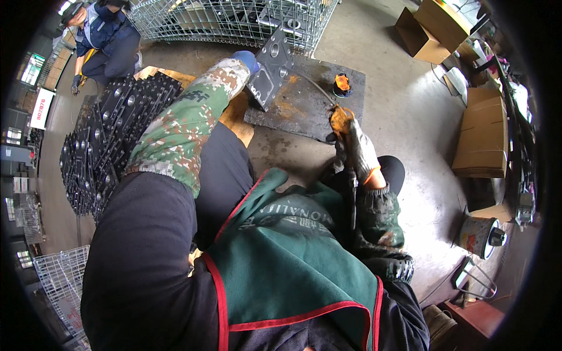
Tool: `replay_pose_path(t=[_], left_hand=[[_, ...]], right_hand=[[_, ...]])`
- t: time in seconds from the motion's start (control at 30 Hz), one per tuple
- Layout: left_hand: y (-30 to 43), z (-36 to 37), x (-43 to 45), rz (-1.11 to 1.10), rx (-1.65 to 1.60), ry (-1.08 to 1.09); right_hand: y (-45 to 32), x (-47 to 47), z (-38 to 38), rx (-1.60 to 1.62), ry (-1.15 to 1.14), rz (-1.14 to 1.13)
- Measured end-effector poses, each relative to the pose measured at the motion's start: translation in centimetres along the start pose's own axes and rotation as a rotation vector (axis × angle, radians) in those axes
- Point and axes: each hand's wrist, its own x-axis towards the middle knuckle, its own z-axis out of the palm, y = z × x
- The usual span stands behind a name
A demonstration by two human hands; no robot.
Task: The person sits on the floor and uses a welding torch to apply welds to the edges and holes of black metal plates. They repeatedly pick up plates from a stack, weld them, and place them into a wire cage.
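A black metal plate with round holes and a large cutout (268,72) stands tilted on a dark, stained work board (303,118). My left hand (246,60), in a blue glove, holds the plate by its near left edge; the sleeve hides most of the fingers. My right hand (358,142), in a soiled white and orange glove, grips an air tool with a thin shaft (318,86). That shaft reaches toward the plate, but contact at its tip is unclear. A hose (354,202) hangs below this hand. On the board sits a small black container with an orange top (342,84).
To the left, many similar black plates (118,118) are stacked on wood. Beyond the board stands a wire mesh cage (189,24) of metal parts. A person (103,44) crouches at upper left. Cardboard boxes (480,131) and a bucket (476,237) stand at right.
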Motion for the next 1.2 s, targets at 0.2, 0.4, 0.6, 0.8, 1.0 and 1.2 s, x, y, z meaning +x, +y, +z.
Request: replay_pose_path(t=[0.2, 0.4, 0.6, 0.8, 1.0, 1.2], left_hand=[[-1.2, 0.2, 0.5, -0.022, 0.027, -0.010], [-1.2, 0.1, 0.8, -0.035, 0.089, -0.046], [-0.9, -0.1, 0.6, -0.068, 0.055, -0.077], [-0.6, 0.0, 0.7, -0.074, 0.073, -0.062], [-1.2, 0.7, 1.7, -0.047, 0.066, -0.059], [-2.5, 1.4, 3.1, -0.067, 0.136, -0.120]], right_hand=[[3.4, 0.3, -1.6, 0.430, -0.261, 0.222], [3.4, 0.8, -0.6, 0.447, -0.244, 0.197], [3.8, 1.4, -0.8, 0.471, -0.262, 0.247], [3.6, 1.6, -0.2, 0.443, -0.244, 0.233], [4.1, 2.6, 1.0, 0.445, -0.222, 0.170], [6.1, 2.4, -1.4, 0.689, -0.226, 0.167]])
